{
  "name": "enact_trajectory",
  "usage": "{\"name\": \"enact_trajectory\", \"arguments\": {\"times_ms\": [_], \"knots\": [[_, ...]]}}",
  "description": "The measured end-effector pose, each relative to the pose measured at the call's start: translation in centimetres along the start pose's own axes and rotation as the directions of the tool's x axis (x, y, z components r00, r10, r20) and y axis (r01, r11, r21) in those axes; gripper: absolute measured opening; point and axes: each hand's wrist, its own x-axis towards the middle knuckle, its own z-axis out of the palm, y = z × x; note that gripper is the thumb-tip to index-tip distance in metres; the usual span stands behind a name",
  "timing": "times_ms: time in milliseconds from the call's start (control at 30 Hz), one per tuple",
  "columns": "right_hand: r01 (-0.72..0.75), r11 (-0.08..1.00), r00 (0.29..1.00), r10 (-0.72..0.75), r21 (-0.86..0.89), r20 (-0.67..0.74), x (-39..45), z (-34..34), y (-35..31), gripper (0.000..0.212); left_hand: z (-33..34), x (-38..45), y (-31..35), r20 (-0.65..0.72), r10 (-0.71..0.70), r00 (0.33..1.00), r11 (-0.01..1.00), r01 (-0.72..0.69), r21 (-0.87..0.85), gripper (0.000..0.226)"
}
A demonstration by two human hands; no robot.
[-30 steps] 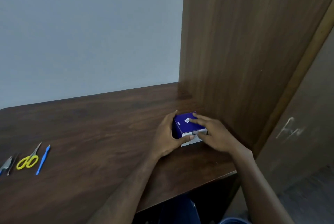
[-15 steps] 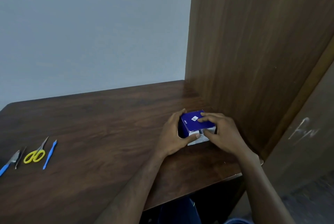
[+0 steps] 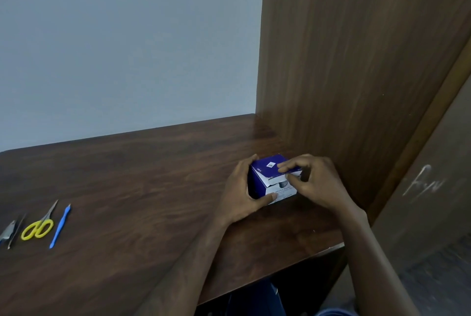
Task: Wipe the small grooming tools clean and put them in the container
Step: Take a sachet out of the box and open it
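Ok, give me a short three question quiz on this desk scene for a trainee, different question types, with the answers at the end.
1. True or false: the left hand grips the side of the blue box.
2. Which colour are the scissors' handles? A red, B yellow, C black.
3. Fill in: the right hand is lifting the box's ____.

Key: 1 true. 2 B. 3 lid; the flap is raised at its near edge. The blue stick tool and the other tools lie far left on the desk, untouched.
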Motion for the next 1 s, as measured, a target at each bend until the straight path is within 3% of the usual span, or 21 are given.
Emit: {"name": "enact_trajectory", "arguments": {"times_ms": [133, 233, 333, 433, 567, 667, 767, 900, 1000], "knots": [[0.054, 0.998, 0.989, -0.052, 0.015, -0.138, 0.4, 0.0, -0.1, 0.026, 0.1, 0.1, -0.3, -0.013, -0.005, 1.000, 0.999, 0.004, -0.036, 0.112], [0.037, 0.999, 0.960, -0.043, -0.026, -0.277, 1.8, 0.5, -0.5, 0.030, 0.3, 0.1, -0.4, -0.037, 0.016, 0.999, 1.000, -0.017, -0.002, 0.093], [-0.057, 0.998, 0.896, 0.065, 0.031, -0.439, 3.7, 1.6, -1.1, 0.035, 0.4, 0.0, -0.5, -0.024, 0.023, 0.999, 1.000, -0.023, 0.001, 0.083], [-0.109, 0.980, 0.846, 0.180, 0.168, -0.502, 5.5, 2.0, -1.9, 0.030, 0.3, 0.0, -0.5, -0.024, 0.015, 1.000, 1.000, -0.015, -0.021, 0.098], [-0.151, 0.984, 0.915, 0.175, 0.092, -0.364, 5.4, 1.6, -2.2, 0.021, 0.2, 0.1, -0.8, -0.007, -0.045, 0.999, 0.999, 0.045, -0.006, 0.126], [-0.150, 0.977, 0.988, 0.143, -0.149, -0.054, 4.4, 0.5, -1.9, 0.017, 0.3, 0.2, -1.0, -0.003, -0.025, 1.000, 0.999, 0.025, 0.032, 0.130], [-0.072, 0.925, 0.964, 0.161, -0.374, 0.214, 4.1, -0.4, -2.2, 0.017, 0.3, 0.4, -1.0, 0.003, -0.014, 1.000, 0.998, 0.014, 0.067, 0.132], [-0.041, 0.845, 0.948, 0.201, -0.534, 0.245, 4.3, -0.2, -3.3, 0.018, 0.2, 0.3, -1.1, 0.008, -0.022, 1.000, 0.997, 0.022, 0.071, 0.135], [-0.054, 0.831, 0.937, 0.234, -0.554, 0.259, 4.6, 0.1, -3.2, 0.016, 0.2, 0.3, -1.1, 0.005, -0.021, 1.000, 0.997, 0.020, 0.068, 0.136]]}}
